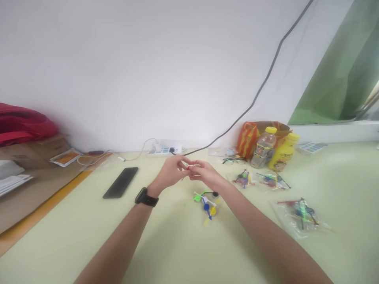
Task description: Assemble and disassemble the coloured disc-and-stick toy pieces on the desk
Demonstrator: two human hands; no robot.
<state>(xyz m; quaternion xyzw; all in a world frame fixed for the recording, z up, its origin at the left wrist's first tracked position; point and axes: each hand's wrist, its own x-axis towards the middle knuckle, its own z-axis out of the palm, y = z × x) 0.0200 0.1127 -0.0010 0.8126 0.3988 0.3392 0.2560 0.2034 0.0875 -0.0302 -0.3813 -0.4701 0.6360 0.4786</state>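
Note:
My left hand (169,173) and my right hand (207,174) meet above the table, fingertips pinched round a small red plastic spinner arrow (188,168). Fingers hide most of this red piece. Just below them on the table lies a loose cluster of plastic spinner arrows with round hubs: a green one (197,197), a blue one (206,207), a yellow one (212,211), a white one and a black one. A black watch (147,197) is on my left wrist.
A black phone (121,182) lies at left. Several clear bags of spinner arrows (302,213) are at right, with glasses (234,161), two bottles (264,148) and a red-yellow bag (247,139) behind. A power strip (164,149) and cable sit by the wall. Cardboard (38,177) is far left.

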